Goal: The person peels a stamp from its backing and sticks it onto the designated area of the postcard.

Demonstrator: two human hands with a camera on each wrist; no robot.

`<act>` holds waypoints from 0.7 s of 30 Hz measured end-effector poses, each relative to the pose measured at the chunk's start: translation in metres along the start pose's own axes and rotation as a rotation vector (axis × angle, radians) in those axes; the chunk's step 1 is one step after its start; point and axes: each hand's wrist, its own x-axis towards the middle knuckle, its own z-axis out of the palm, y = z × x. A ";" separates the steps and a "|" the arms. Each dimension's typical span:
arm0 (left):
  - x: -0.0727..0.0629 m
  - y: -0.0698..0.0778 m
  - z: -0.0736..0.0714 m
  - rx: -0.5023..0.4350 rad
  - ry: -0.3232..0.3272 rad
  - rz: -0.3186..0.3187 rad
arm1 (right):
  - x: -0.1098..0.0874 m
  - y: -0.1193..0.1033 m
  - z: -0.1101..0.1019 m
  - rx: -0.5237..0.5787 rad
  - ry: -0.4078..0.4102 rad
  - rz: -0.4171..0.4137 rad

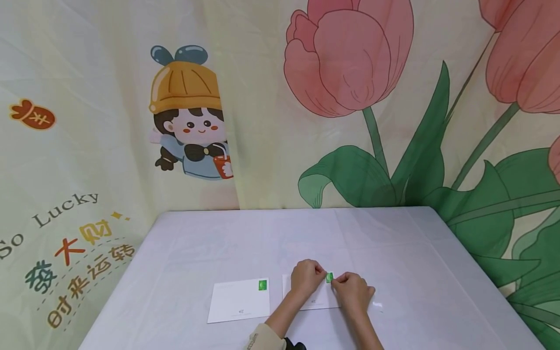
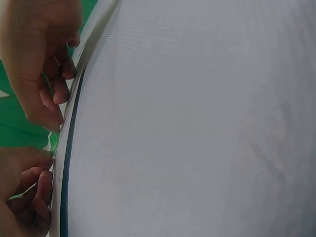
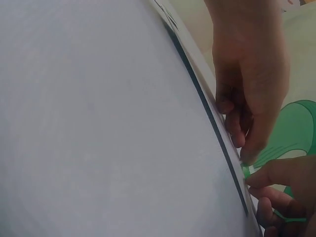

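A small green stamp (image 1: 329, 277) sits at the upper right corner of a white envelope (image 1: 319, 302). From the left, my left hand (image 1: 307, 279) pinches the stamp's edge with thumb and finger. On the opposite side my right hand (image 1: 353, 293) pinches its other edge, lower fingers curled. Both wrist views show the green stamp (image 2: 54, 142) as a thin strip between the two sets of fingertips, close over the paper. My hands and forearms hide parts of this envelope. A second white envelope (image 1: 238, 304) lies to the left, with a green stamp at its upper right corner.
A white cloth covers the table (image 1: 197, 248). Just right of my right hand lies a small clear, shiny piece (image 1: 377, 306). Behind the table hangs a printed curtain (image 1: 262, 146) with tulips and a cartoon figure.
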 end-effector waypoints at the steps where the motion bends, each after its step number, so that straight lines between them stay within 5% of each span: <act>1: 0.000 0.000 0.000 0.001 -0.001 -0.002 | 0.000 0.000 0.000 0.000 0.002 -0.002; 21: 0.000 0.004 0.000 0.017 0.001 -0.055 | -0.001 -0.003 -0.001 -0.014 0.003 0.008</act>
